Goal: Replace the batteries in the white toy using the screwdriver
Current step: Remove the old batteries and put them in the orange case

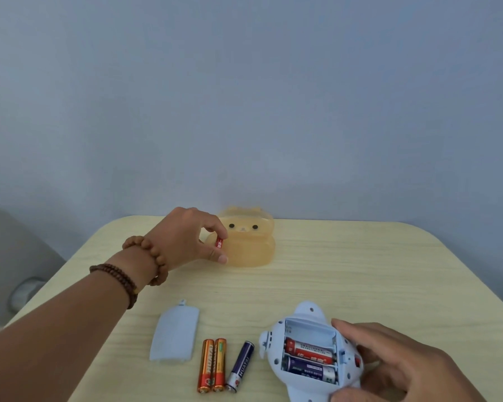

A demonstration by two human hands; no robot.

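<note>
The white toy [276, 343] lies upside down at the near right with its battery bay open. Two batteries, one red [310, 350] and one dark blue [310, 370], sit in the bay; the top slot is empty. My right hand [389, 364] grips the toy's right side. My left hand [186, 236] reaches to the far middle and pinches a small red battery [219, 243] beside the yellow bear-shaped box [251, 248]. The white battery cover [176, 333] lies flat near the front. No screwdriver is in view.
Two orange batteries [212, 365] and a purple one [240, 365] lie side by side between the cover and the toy. The pale wooden table [360, 271] has rounded corners and stands against a plain wall. A grey chair back [15, 256] shows at the left.
</note>
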